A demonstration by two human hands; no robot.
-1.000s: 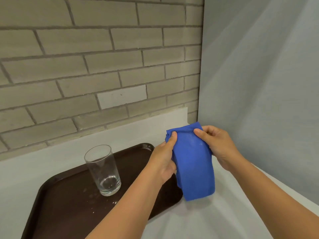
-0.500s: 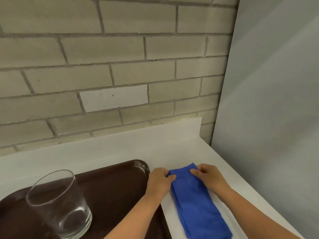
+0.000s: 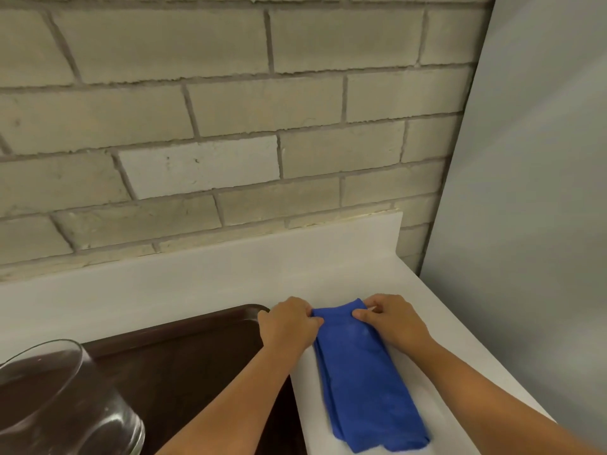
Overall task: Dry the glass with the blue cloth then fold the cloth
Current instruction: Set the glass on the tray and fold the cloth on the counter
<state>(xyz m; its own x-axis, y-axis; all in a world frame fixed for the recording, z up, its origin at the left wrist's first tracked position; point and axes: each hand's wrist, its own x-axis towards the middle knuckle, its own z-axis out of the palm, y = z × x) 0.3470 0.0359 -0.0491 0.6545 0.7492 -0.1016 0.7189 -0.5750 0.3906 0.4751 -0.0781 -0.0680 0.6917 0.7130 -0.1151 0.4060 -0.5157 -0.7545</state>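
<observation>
The blue cloth [image 3: 361, 379] lies as a long folded strip on the white counter [image 3: 328, 270], running from the far end toward me. My left hand [image 3: 289, 326] pinches its far left corner. My right hand [image 3: 391, 320] pinches its far right corner. Both hands rest low on the counter. The clear glass [image 3: 62, 402] stands upright on the dark brown tray [image 3: 184, 353] at the bottom left, apart from both hands.
A brick wall [image 3: 230, 126] rises behind the counter's low white backsplash. A grey panel [image 3: 532, 192] closes off the right side. The tray's right edge lies close to the cloth. The counter's right edge runs diagonally past my right forearm.
The cloth went from hanging in the air between my hands to lying flat on the counter. Since half a second ago my hands have stayed at its far corners, and the view has drawn closer.
</observation>
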